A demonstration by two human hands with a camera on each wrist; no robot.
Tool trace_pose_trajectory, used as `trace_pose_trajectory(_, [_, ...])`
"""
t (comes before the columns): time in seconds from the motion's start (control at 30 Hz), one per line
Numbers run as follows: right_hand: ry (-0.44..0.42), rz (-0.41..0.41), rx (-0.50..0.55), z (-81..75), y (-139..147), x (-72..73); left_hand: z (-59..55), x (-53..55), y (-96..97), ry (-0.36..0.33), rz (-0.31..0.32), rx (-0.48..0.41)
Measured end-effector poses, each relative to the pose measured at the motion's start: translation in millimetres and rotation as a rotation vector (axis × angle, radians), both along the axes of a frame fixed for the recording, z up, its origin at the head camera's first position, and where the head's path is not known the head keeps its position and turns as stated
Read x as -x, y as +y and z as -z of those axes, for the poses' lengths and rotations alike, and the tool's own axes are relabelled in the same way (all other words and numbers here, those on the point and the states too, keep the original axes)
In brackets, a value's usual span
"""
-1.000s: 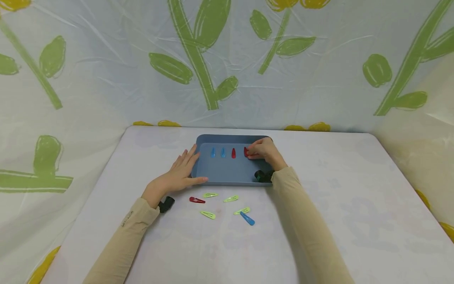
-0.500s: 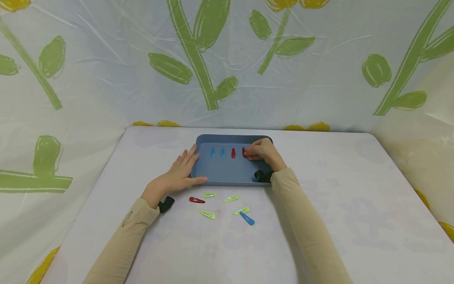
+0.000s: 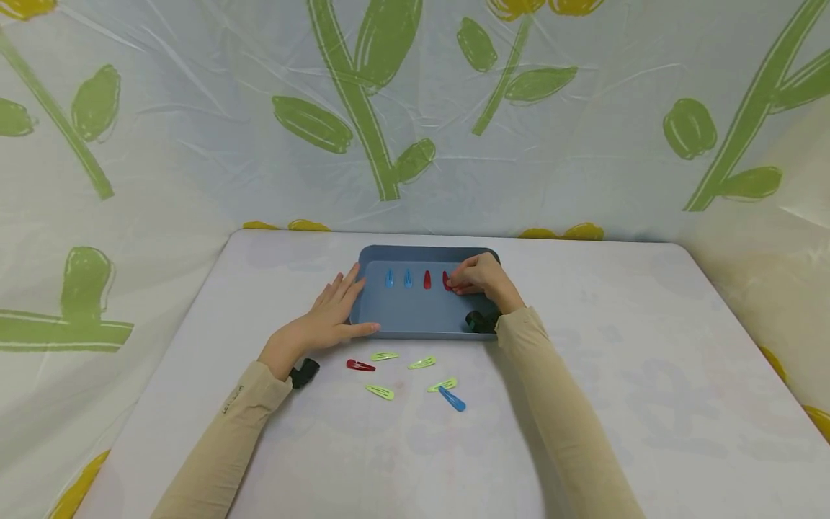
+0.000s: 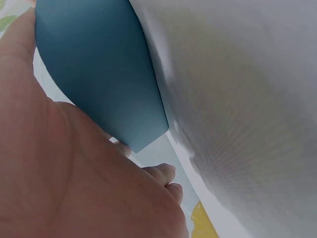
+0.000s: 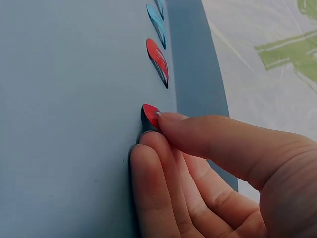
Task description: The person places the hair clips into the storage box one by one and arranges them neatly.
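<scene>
My right hand (image 3: 483, 277) pinches a red snap hair clip (image 5: 151, 115) between thumb and fingers, low over the floor of the blue-grey tray (image 3: 415, 317). To its left, in one row inside the tray, lie another red hair clip (image 3: 427, 280) and two blue hair clips, the nearer a blue clip (image 3: 408, 278) and the farther a blue clip (image 3: 389, 278). My left hand (image 3: 318, 321) is spread with straight fingers against the tray's left edge. Up close in the left wrist view, the tray wall (image 4: 99, 64) stands beside its palm and thumb.
In front of the tray, several hair clips lie loose on the white table (image 3: 363, 461): yellow-green ones such as the green clip (image 3: 380, 392), a red clip (image 3: 360, 365), and a blue clip (image 3: 452, 399) overlapping a green one. A leaf-patterned curtain (image 3: 214, 144) hangs behind.
My right hand has shifted slightly left with the red hair clip, bringing it a little closer to the other red one. My left hand has stayed at the tray's edge.
</scene>
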State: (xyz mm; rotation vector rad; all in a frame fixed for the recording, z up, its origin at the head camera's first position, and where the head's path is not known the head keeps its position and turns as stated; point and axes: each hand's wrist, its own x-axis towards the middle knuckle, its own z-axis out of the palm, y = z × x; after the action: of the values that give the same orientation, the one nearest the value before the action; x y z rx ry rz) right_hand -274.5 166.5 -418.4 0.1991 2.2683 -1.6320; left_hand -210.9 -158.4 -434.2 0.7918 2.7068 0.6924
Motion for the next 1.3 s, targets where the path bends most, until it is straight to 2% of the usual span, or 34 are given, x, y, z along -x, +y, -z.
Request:
trace_pose_trajectory(0.23, [0.027, -0.019, 0.01, -1.1, 2.0, -1.4, -2.0, -1.0, 0.6, 0.0, 0.005, -0.029])
trace_pose_trajectory(0.4, [0.028, -0.031, -0.039, -6.8, 1.2, -2.7, -1.3, -0.9, 0.5, 0.005, 0.011, -0.04])
trace_pose_trajectory(0.53, [0.014, -0.061, -0.148, -14.0, -0.1, -3.5, 0.1, -1.7, 0.7, -0.003, 0.009, -0.038])
trace_pose_trajectory(0.7, [0.037, -0.1, -0.29, -26.5, -0.9, -7.7, 1.0, -1.0, 0.0, -0.005, 0.004, -0.024])
trace_pose_trajectory(0.83, [0.087, -0.12, -0.362, -40.9, -1.0, -14.2, 0.6, -0.8, -1.3, -0.005, 0.0, -0.03])
trace_pose_trajectory(1.0, [0.19, -0.158, -0.431, -57.3, -6.8, -28.8, 1.6, -1.4, -1.9, 0.006, 0.006, -0.042])
trace_pose_trajectory(1.3, [0.371, -0.207, -0.476, -70.6, -26.8, -58.2, 1.0, -2.1, -0.6, 0.016, 0.024, -0.072])
